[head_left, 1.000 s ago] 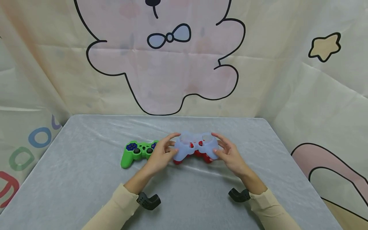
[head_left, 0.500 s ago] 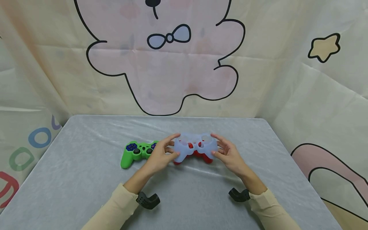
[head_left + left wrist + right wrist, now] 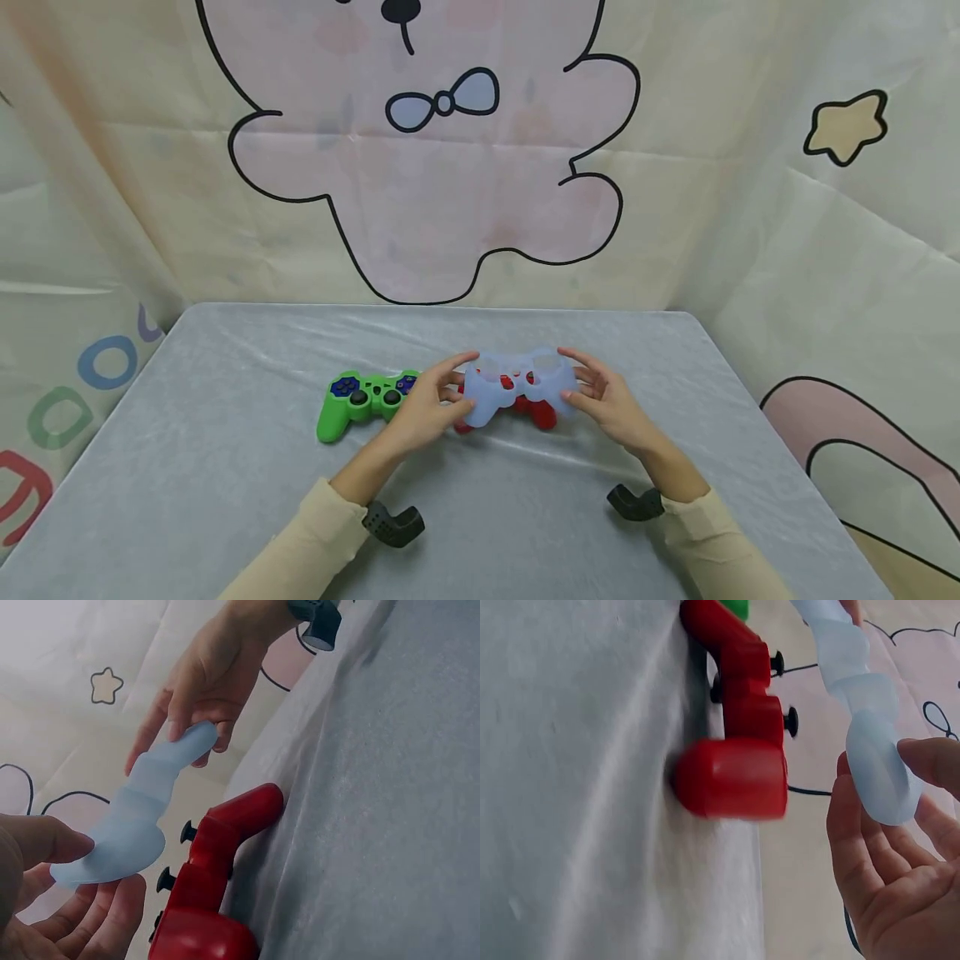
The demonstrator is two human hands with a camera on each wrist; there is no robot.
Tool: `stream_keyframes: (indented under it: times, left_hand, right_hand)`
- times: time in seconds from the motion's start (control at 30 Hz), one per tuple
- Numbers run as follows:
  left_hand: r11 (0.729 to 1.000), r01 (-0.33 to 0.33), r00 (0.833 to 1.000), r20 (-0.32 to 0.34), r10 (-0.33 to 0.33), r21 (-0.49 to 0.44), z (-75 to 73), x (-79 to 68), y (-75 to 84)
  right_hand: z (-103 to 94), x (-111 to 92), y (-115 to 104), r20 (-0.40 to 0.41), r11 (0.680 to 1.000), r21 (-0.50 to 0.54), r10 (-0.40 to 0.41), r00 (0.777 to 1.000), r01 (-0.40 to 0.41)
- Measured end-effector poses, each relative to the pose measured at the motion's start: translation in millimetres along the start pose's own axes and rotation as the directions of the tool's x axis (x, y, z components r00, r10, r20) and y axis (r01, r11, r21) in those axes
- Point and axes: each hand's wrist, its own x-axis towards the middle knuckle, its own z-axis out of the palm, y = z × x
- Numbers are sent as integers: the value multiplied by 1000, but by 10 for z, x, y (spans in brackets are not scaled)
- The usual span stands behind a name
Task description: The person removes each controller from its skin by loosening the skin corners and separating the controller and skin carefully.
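Note:
A translucent pale blue silicone controller cover (image 3: 555, 387) is held level above a red game controller (image 3: 542, 414). My left hand (image 3: 427, 412) pinches its left end between thumb and fingers. At its other end, my right hand (image 3: 609, 408) grips in the same way. Both wrist views show a gap between the cover (image 3: 127, 825) and the red controller (image 3: 746, 776), which lies on the table with its black thumbsticks facing up. From the head view, much of the red controller is hidden beneath the cover, though red shows through its cutouts.
A green game controller (image 3: 335, 414) with blue button pads lies on the left, partly behind my left hand. Grey cloth covers the table (image 3: 510, 517). A printed curtain (image 3: 420, 208) hangs behind the table's far edge.
Both hands and the cover have shifted slightly to the right over the red controller. The grip at each end is kept. The head view has tilted a little.

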Motion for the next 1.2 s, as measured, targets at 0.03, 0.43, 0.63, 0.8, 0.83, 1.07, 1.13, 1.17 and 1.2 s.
stream_keyframes:
  times: [0.03, 0.43, 0.63, 0.8, 0.83, 1.07, 1.13, 1.17, 1.2]
  left_hand:
    - [1000, -2, 1000, 3, 2, -5, 15, 12, 16]
    - [997, 27, 999, 42, -24, -77, 439, 319, 90]
    - [989, 100, 993, 71, -93, -105, 703, 433, 133]
    - [984, 139, 988, 86, -131, -107, 933, 536, 173]
    - [984, 144, 987, 90, -135, -104, 977, 551, 182]
    - [979, 178, 981, 90, -170, -103, 1271, 637, 200]
    - [976, 189, 981, 75, -181, -108, 1347, 660, 193]
    - [976, 192, 980, 66, -186, -103, 1383, 669, 192]
    - [976, 198, 979, 59, -193, -95, 1418, 679, 192]
  right_hand:
    - [-31, 5, -6, 4, 1000, -7, 0, 1000, 0]
    - [-536, -120, 70, 1, 996, -75, 54, 999, -53]
    - [-790, -257, 157, 20, 991, -114, 76, 997, -73]
    - [-964, -412, 184, -8, 976, -179, 122, 993, -121]
    - [-995, -439, 188, -12, 974, -190, 128, 992, -128]
    - [-1193, -602, 240, -37, 953, -226, 197, 980, -200]
    - [-1234, -636, 258, -42, 948, -234, 212, 976, -216]
    - [-1250, -650, 268, -42, 946, -238, 216, 975, -220]
    - [-1263, -662, 277, -40, 945, -243, 215, 976, -218]
